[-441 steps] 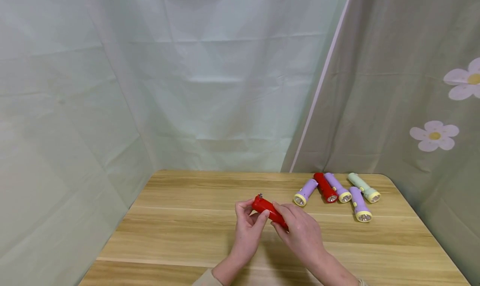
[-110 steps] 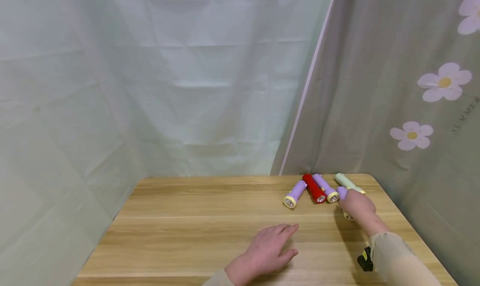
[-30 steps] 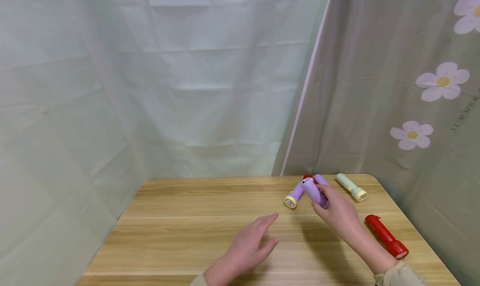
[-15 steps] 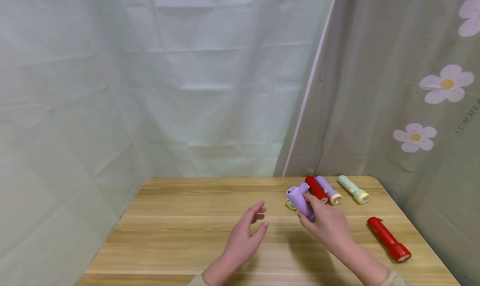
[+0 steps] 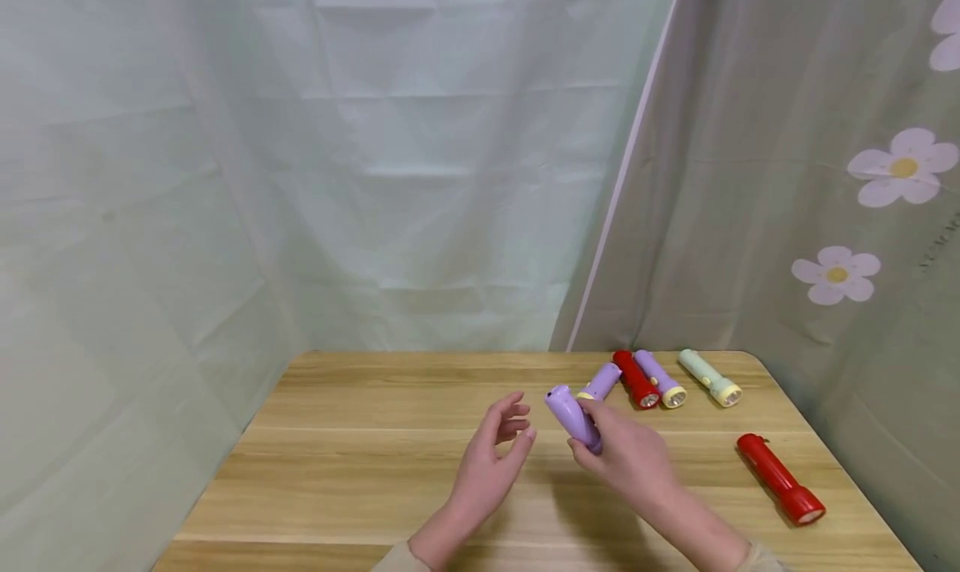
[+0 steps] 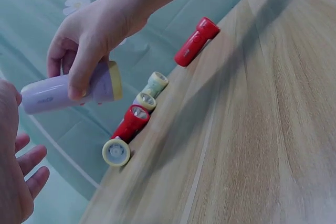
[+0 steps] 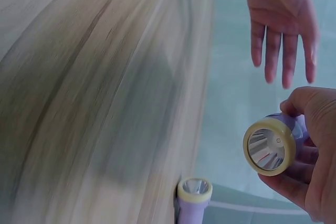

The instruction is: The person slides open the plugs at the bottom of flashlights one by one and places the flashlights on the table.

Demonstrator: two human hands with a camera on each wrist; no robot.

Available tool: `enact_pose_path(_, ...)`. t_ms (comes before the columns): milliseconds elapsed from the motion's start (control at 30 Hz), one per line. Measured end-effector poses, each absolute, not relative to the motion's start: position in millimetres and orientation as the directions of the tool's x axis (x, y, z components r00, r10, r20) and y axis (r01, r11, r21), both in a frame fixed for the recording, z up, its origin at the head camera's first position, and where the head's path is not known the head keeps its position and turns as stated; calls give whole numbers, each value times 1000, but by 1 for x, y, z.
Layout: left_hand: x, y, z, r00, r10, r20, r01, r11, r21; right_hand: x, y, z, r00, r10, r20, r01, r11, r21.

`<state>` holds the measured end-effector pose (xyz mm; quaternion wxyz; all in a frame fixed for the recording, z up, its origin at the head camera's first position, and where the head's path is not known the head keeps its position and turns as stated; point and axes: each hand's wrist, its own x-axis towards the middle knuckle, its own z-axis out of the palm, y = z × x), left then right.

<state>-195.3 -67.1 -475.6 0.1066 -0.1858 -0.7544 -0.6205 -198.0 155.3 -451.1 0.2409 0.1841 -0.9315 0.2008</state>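
My right hand (image 5: pixel 628 451) grips a purple flashlight (image 5: pixel 572 415) raised over the middle of the table, its tail end pointing up and left. In the right wrist view, the held flashlight's yellow-rimmed lens (image 7: pixel 268 148) faces the camera, with thumb and fingers around its neck. My left hand (image 5: pixel 486 459) hovers just left of the flashlight's tail, fingers spread and nothing in them. The left wrist view shows the fingers (image 6: pixel 32 158) of that hand near the flashlight's tail end.
At the back right lie a purple flashlight (image 5: pixel 603 380), a red flashlight (image 5: pixel 636 380), another purple one and a pale green flashlight (image 5: pixel 708 378). Another red flashlight (image 5: pixel 778 479) lies near the right edge of the wooden table (image 5: pixel 360 464). Curtains (image 5: pixel 450 180) hang behind.
Both hands held a red flashlight at first; one now lies at the right. My right hand has lifted a purple flashlight from the right group and brought it left, close to my left hand.
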Motion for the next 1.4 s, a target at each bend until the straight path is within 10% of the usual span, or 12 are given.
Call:
enact_pose_path(633, -203, -46, -474, -949, 62, 310, 312, 24, 950, -198, 124, -456, -814, -253, 524, -435, 862, -260)
enact_pose_path(1400, -203, -43, -478, -959, 5, 283, 279, 175, 944, -198, 119, -458, -746, -298, 595, -475, 865, -162)
